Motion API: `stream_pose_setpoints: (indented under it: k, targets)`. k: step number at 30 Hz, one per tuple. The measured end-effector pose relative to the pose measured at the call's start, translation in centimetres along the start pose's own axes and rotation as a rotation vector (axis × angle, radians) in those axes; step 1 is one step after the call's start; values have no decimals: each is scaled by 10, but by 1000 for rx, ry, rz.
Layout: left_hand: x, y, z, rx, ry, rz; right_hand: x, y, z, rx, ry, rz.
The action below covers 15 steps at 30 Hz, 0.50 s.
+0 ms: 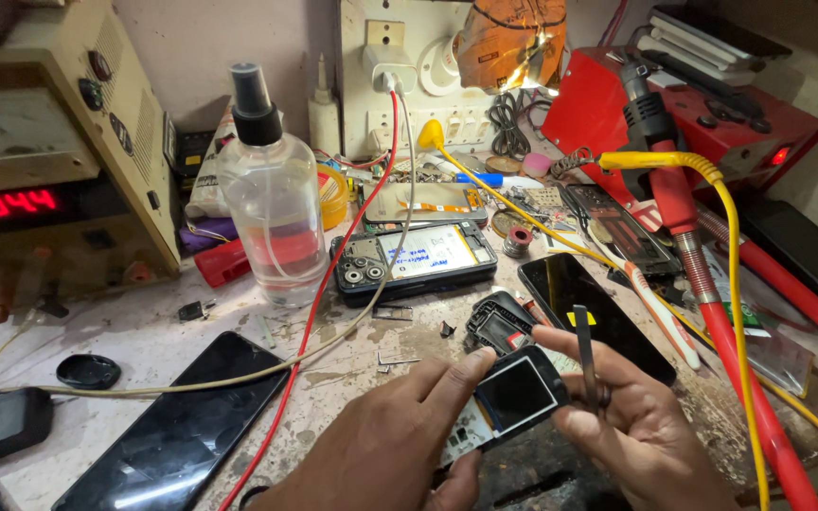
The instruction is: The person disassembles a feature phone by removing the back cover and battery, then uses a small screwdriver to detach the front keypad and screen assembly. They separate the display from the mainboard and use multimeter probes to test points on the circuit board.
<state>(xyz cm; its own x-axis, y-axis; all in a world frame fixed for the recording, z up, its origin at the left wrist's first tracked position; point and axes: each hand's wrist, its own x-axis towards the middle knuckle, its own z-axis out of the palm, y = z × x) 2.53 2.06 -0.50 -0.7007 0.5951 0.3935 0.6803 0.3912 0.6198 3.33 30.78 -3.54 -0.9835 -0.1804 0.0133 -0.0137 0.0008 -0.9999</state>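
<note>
My left hand [400, 435] and my right hand [631, 416] together hold a small phone part [508, 397], a black-framed piece with a dark square window over a white board, low in the middle of the head view. My right hand also pinches dark tweezers [587, 355] that point up. Just behind the hands lie a black plastic frame piece [496, 325] and a dark phone screen [589, 308]. Farther back sits an opened phone [416, 258] with its cameras and battery showing.
A clear spray bottle [273, 203] stands left of the opened phone. A power supply with a red readout [59, 161] fills the left. A black phone [177, 431] lies front left. Red and yellow cables [726, 312] and a red station [702, 114] crowd the right.
</note>
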Motion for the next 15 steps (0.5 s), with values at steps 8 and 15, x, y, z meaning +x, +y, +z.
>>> stream_pose_setpoints:
  k: [8,15]
  targets:
    - [1,1,12,-145,129,-65,-4,9,32,-379,484,-115]
    - [4,3,15,-110,52,-318,-4,3,58,-306,534,-310]
